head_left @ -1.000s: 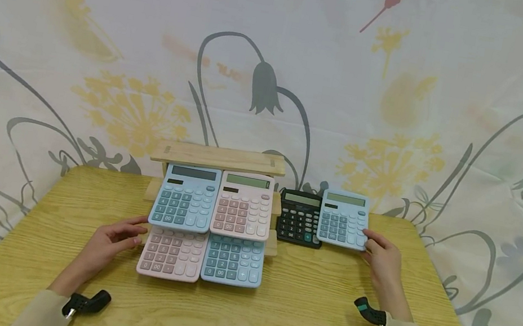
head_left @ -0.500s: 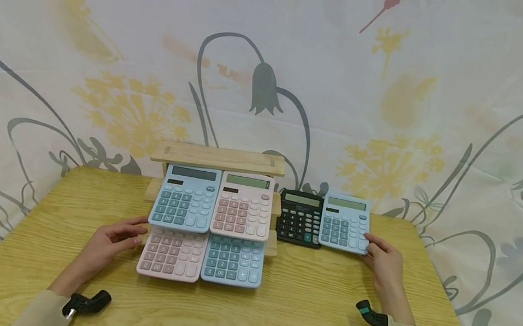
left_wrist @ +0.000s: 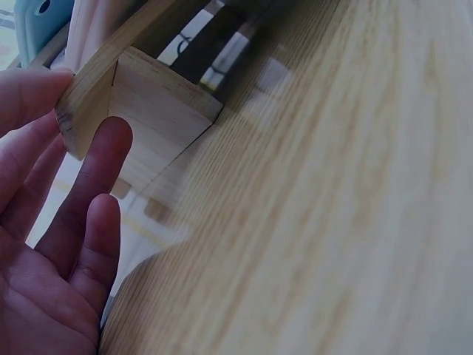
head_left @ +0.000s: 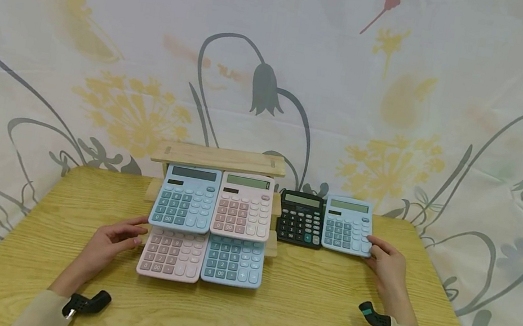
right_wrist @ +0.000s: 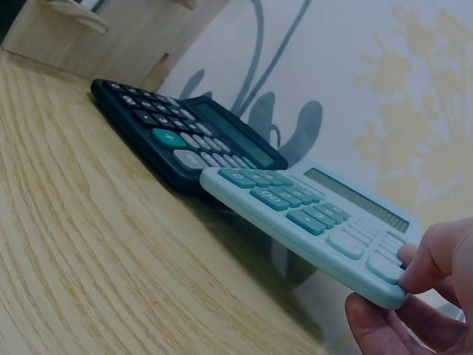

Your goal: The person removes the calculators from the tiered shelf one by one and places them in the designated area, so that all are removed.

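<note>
My right hand [head_left: 388, 264] pinches the lower right corner of a light blue calculator [head_left: 348, 226], thumb on top and fingers beneath. In the right wrist view this calculator is tilted over its shadow, its left corner at the edge of a black calculator [right_wrist: 185, 137]. My left hand [head_left: 111, 242] touches the left side of a wooden rack [left_wrist: 159, 103], fingers relaxed. On the rack's upper level lean a blue calculator [head_left: 185, 198] and a pink calculator [head_left: 244, 206]. Below them are another pink calculator [head_left: 173, 254] and another blue calculator [head_left: 233, 262], their tops hidden.
Everything stands on a yellowish wooden table [head_left: 298, 317]. A cloth backdrop [head_left: 282, 29] with printed flowers hangs behind it. The top board [head_left: 219, 158] of the rack rises above the upper calculators.
My right hand has brought the light blue calculator lower and slightly to the right, uncovering more of the black calculator's right edge. The left hand and the rack look unmoved.
</note>
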The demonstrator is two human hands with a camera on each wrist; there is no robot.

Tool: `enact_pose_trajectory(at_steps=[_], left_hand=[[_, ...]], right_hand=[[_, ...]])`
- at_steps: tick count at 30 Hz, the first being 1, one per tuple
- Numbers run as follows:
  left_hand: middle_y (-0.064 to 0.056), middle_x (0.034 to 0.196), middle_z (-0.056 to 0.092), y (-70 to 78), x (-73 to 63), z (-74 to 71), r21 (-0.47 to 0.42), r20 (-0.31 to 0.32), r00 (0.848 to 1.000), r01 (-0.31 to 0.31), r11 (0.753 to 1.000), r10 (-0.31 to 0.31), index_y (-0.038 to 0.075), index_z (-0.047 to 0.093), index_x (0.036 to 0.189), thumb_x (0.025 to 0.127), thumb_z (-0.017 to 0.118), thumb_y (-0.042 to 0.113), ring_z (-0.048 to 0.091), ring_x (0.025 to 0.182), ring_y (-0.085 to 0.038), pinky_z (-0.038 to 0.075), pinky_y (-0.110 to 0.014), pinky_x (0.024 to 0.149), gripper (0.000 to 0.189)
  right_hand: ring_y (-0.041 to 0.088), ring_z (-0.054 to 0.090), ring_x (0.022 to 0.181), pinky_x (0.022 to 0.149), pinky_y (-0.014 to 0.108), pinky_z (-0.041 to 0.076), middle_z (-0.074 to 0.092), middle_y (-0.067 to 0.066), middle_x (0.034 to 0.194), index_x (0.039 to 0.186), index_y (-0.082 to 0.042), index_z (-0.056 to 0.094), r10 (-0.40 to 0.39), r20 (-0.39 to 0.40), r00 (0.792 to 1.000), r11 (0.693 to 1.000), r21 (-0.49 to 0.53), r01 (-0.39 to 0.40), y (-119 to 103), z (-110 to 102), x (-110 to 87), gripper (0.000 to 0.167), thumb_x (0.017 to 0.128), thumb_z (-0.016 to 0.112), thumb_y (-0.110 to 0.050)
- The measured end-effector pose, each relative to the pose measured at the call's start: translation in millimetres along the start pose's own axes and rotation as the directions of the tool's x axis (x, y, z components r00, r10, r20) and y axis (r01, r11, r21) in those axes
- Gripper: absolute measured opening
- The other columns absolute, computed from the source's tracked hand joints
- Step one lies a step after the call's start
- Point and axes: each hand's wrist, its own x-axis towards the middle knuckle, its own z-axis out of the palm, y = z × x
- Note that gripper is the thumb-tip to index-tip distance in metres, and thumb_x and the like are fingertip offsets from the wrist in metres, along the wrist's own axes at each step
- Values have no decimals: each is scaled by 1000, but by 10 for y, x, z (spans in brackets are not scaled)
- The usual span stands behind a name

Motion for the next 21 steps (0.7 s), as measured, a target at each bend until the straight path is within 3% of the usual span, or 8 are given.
enact_pose_trajectory(at_steps=[11, 21], left_hand=[[8, 134, 58, -6, -15, -2, 20, -2, 1000, 11, 1000, -11, -7, 70, 114, 94, 67, 3, 50, 117, 9, 46, -14, 85, 22], [13, 133, 57, -2, -1, -8, 19, 6, 1000, 11, 1000, -11, -7, 70, 114, 95, 67, 4, 52, 115, 8, 50, -18, 80, 22]], right_hand=[[6, 54, 98, 76, 19, 51, 39, 15, 147, 142, 5, 49, 27, -24, 999, 1000, -6, -27, 28, -26, 21, 45, 98, 45, -3], [6, 55, 105, 79, 16, 50, 38, 19, 151, 144, 4, 47, 21, -33, 999, 1000, 20, -21, 98, -34, 64, 44, 101, 43, -4]])
